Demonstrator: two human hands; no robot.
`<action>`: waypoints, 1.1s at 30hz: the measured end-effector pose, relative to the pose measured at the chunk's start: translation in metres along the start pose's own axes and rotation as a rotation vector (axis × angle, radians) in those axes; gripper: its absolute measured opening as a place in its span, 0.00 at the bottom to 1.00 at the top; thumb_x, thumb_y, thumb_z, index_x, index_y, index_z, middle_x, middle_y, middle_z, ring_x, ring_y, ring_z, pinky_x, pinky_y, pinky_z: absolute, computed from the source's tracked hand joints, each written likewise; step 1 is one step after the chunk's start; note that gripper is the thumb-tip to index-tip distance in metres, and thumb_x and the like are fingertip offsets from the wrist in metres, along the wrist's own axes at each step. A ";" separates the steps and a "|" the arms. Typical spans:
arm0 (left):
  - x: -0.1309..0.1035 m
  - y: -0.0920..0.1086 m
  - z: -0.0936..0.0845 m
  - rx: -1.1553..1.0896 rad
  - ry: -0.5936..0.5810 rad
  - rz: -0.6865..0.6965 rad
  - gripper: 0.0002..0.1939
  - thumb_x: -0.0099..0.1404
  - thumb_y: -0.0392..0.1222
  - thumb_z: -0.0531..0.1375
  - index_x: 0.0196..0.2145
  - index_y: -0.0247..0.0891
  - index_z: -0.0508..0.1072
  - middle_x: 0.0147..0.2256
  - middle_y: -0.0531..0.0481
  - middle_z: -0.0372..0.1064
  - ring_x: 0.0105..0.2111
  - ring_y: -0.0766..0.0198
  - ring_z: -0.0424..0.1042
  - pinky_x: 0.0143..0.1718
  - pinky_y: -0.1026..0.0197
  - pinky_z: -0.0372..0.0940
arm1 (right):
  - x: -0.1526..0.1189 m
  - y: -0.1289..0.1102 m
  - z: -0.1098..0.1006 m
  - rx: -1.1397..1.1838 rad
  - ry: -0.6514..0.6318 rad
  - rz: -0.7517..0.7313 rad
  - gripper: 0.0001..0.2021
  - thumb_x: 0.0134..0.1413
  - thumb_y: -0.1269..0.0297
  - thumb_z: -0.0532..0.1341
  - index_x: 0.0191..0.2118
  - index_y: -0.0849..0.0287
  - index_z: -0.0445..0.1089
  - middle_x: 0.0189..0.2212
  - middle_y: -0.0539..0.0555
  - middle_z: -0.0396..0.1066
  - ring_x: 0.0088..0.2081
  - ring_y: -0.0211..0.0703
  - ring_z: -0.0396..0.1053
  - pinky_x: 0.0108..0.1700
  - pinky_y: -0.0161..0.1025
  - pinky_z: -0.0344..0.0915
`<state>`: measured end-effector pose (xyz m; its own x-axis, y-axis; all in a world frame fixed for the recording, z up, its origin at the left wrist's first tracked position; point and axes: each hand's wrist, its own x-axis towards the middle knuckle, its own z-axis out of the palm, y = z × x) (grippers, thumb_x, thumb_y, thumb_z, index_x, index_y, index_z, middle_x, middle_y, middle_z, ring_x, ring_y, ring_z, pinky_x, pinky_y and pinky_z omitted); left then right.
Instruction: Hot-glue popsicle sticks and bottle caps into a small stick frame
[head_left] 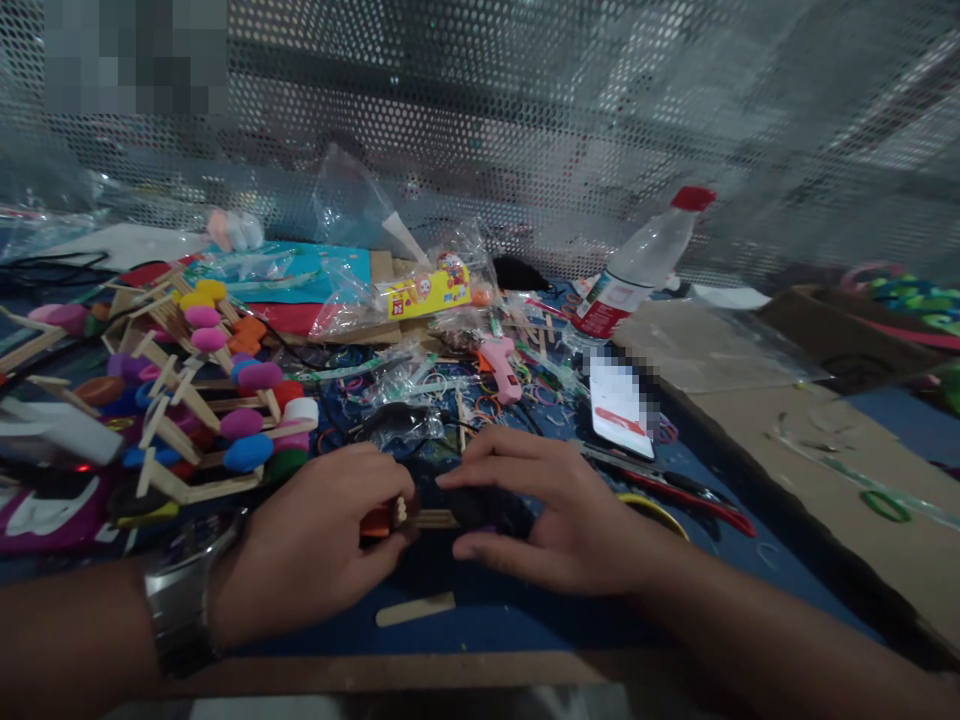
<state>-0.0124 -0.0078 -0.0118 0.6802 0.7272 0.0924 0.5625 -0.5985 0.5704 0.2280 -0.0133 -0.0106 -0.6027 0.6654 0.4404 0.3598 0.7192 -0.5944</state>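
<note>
at the near edge of the blue table point(525, 625), both hands meet over a small assembly of wooden sticks point(433, 518). left hand point(315, 545), with a metal watch point(178, 600) on its wrist, is clenched around the left end of the assembly, where an orange piece point(375, 522) shows between thumb and fingers. right hand point(547, 520) grasps the right end, its fingers wrapped over a dark rounded piece point(480, 510); what that piece is cannot be told. the sticks run level between the two hands, just above the table surface.

a single loose flat stick point(415, 609) lies on the table nearer than the hands, untouched. to the far left stands a pile of finished stick frames with coloured foam pieces point(217, 400), well apart from the hands. beyond the hands, scattered rubber bands point(487, 405) and clear plastic bags point(405, 420) cover the table. a pink glue gun point(501, 368) lies among them. a plastic bottle with a red cap point(641, 265) leans at the far right, beside a sheet of cardboard point(750, 400). red-handled scissors point(690, 495) lie just right of the right hand. a perforated metal screen point(525, 100) closes the far side.
</note>
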 end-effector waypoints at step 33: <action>-0.007 0.002 -0.002 -0.046 0.034 -0.023 0.23 0.63 0.44 0.64 0.55 0.42 0.67 0.47 0.42 0.72 0.46 0.48 0.72 0.45 0.47 0.68 | 0.012 0.017 -0.024 -0.083 0.215 0.302 0.05 0.60 0.67 0.61 0.41 0.54 0.73 0.38 0.55 0.73 0.39 0.46 0.72 0.39 0.41 0.69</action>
<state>-0.0171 -0.0139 -0.0092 0.6506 0.7521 0.1057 0.5550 -0.5658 0.6098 0.2441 0.0115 0.0007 -0.3003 0.8704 0.3902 0.5600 0.4920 -0.6666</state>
